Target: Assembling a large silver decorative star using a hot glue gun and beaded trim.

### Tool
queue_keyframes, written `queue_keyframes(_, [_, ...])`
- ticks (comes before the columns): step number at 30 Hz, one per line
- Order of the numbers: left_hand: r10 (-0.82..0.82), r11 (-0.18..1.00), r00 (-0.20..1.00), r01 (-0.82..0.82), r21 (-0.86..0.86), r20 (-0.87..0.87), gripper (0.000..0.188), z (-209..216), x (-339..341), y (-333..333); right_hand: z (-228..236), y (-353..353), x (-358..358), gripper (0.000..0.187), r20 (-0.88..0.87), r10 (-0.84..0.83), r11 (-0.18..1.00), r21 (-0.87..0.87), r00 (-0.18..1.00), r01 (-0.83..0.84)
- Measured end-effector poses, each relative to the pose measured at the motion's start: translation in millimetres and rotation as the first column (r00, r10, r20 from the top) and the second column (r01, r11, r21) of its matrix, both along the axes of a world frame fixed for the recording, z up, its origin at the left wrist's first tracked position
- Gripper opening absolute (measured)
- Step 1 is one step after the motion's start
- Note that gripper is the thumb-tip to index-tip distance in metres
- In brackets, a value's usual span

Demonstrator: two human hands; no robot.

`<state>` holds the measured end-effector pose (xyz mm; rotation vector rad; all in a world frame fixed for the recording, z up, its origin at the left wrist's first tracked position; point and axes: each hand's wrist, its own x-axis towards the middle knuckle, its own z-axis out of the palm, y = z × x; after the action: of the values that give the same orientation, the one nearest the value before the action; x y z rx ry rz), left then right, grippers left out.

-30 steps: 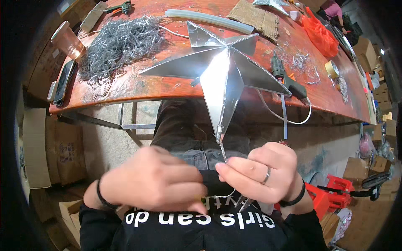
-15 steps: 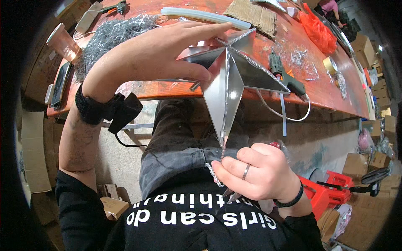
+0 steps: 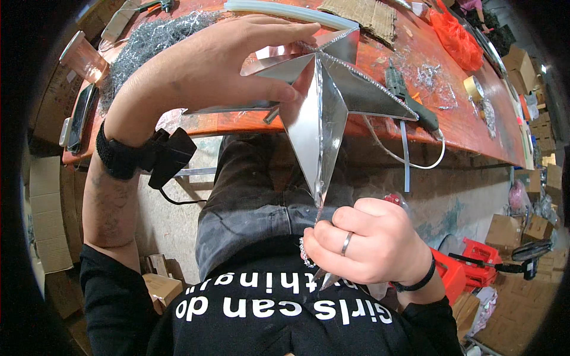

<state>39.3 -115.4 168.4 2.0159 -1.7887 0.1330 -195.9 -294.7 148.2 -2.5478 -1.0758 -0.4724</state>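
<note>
A large silver five-pointed star [image 3: 314, 124] with mirror-like facets hangs over the table's near edge, one point toward me. My left hand [image 3: 219, 62] grips its upper left part, thumb on the front facet and fingers over the top. Sparkly silver cord runs along some ridges of the star. Below the lowest point, my right hand [image 3: 374, 240] is closed, pinching a thin silver cord [image 3: 319, 212] that stretches up to the tip. A loop of the cord [image 3: 305, 252] dangles beside the fingers. Pointed metal tips [image 3: 325, 280] stick out beneath this hand; their handle is hidden.
On the red table [image 3: 463, 130] lie a glue gun [image 3: 409, 98], a tape roll [image 3: 473, 88], a tangle of silver tinsel [image 3: 142, 56], glue sticks [image 3: 291, 13], corrugated cardboard [image 3: 363, 19] and a red bag [image 3: 454, 38]. A plastic cup [image 3: 84, 56] and phone [image 3: 83, 118] are at left.
The star has tipped slightly, its lower tip moving a little right and its right arm up. Both hands keep their grip, with the right hand shifted slightly rightward.
</note>
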Motion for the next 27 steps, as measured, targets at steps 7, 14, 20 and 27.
queue_keyframes(7, [-0.020,0.999,0.999,0.021,-0.032,0.026,0.084,-1.9,0.5,-1.3,-2.4,2.6,0.7,0.017,-0.026,0.055,0.998,-0.008,0.998,-0.055])
queue_keyframes(14, [-0.012,0.998,0.999,0.009,-0.057,-0.042,0.078,-1.3,-1.7,-2.7,16.6,7.8,-5.9,0.017,0.027,0.022,1.000,0.003,0.999,-0.022])
queue_keyframes(20, [0.023,1.000,0.999,-0.023,0.004,-0.042,0.067,2.6,-4.2,-2.9,52.3,7.1,5.0,0.022,-0.059,-0.010,0.971,0.239,0.998,0.024])
queue_keyframes(27, [0.033,0.998,0.998,-0.036,-0.057,-0.051,0.055,2.0,-2.3,-8.3,68.9,-4.9,67.8,0.015,-0.203,-0.046,0.939,0.326,0.978,0.112])
